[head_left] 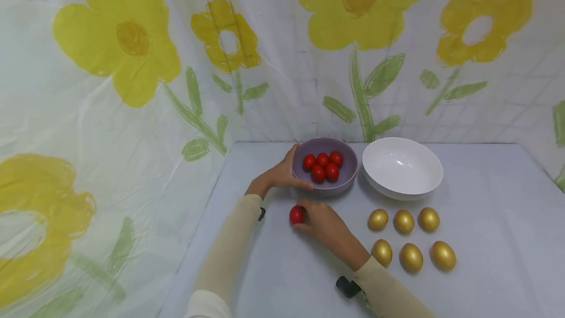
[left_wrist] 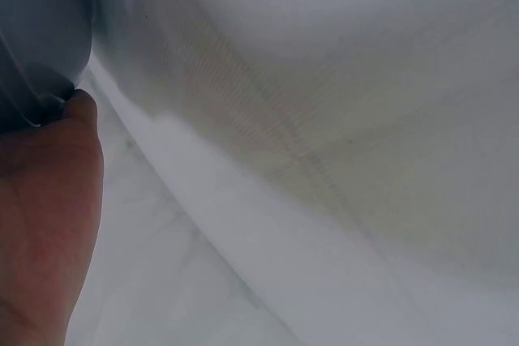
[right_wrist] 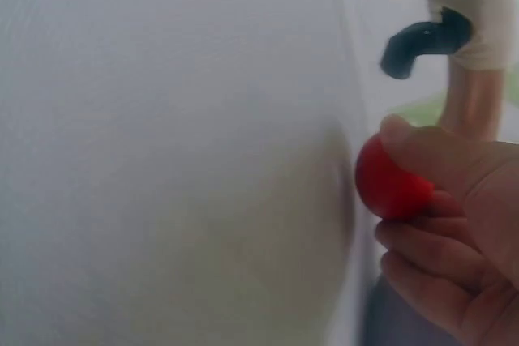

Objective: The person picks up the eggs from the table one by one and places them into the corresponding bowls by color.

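In the head view, a purple bowl (head_left: 325,192) with several red eggs (head_left: 318,173) in it stands at the back of the table. My left hand (head_left: 282,173) grips the bowl's left side, thumb at the front and fingers round the back. The left wrist view shows only part of that hand (left_wrist: 53,208) against the bowl's dark side (left_wrist: 45,22). Just in front of the bowl, my right hand (head_left: 326,225) pinches one red egg (head_left: 296,215) at the table. Thumb and fingers lie on either side of this egg (right_wrist: 389,180) in the right wrist view.
A white bowl (head_left: 402,168) stands right of the purple one. Several gold eggs (head_left: 411,257) lie in two rows on the white table (head_left: 494,220), to the right of my right hand. A flower-printed curtain (head_left: 282,63) hangs behind the table and along the left.
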### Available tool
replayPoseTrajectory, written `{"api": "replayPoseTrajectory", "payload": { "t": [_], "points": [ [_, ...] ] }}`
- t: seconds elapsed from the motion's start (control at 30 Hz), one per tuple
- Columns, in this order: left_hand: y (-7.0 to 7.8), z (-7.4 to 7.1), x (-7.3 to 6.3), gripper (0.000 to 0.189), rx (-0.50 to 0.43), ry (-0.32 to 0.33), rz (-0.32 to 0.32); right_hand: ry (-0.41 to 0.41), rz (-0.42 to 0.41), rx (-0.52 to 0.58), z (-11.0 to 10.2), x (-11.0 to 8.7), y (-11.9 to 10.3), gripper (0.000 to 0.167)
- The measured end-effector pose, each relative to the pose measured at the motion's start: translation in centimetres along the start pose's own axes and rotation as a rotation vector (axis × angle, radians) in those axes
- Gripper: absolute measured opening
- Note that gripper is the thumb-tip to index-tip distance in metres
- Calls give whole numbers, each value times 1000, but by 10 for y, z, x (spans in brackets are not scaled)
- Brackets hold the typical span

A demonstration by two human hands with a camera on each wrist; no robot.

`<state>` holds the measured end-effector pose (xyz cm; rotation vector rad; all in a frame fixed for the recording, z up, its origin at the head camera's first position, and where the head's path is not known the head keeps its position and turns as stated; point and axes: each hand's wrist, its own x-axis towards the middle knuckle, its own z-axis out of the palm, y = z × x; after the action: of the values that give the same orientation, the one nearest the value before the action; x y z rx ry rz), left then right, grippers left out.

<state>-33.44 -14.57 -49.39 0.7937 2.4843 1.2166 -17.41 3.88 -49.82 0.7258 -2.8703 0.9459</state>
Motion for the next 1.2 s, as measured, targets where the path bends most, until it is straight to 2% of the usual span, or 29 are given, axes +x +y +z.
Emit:
{"api": "replayPoseTrajectory", "payload": {
  "t": [0.23, 0.37, 0.5, 0.77, 0.87, 1.0, 1.2],
  "points": [
    [-1, 1, 0, 137, 8, 3, -14, -166, -26, 226, -37, -11, -1, 47],
    [-3, -1, 0, 134, 3, 10, 11, -205, -55, 255, -67, -14, -5, 49],
    [-4, -1, 3, 132, -22, 7, 36, -171, -82, 254, -101, -14, -11, 52],
    [-3, 1, 2, 130, -103, -14, 46, 7, -95, 93, -150, 2, -10, 55],
    [-3, 1, 1, 128, -76, -22, 30, 70, -88, 34, -157, 14, -4, 56],
    [0, 0, -2, 131, -48, -22, -18, 111, -62, -33, -154, 30, 7, 56],
    [2, -1, -6, 142, -11, -27, -60, 48, 12, -113, -133, 49, 28, 57]
  ]
}}
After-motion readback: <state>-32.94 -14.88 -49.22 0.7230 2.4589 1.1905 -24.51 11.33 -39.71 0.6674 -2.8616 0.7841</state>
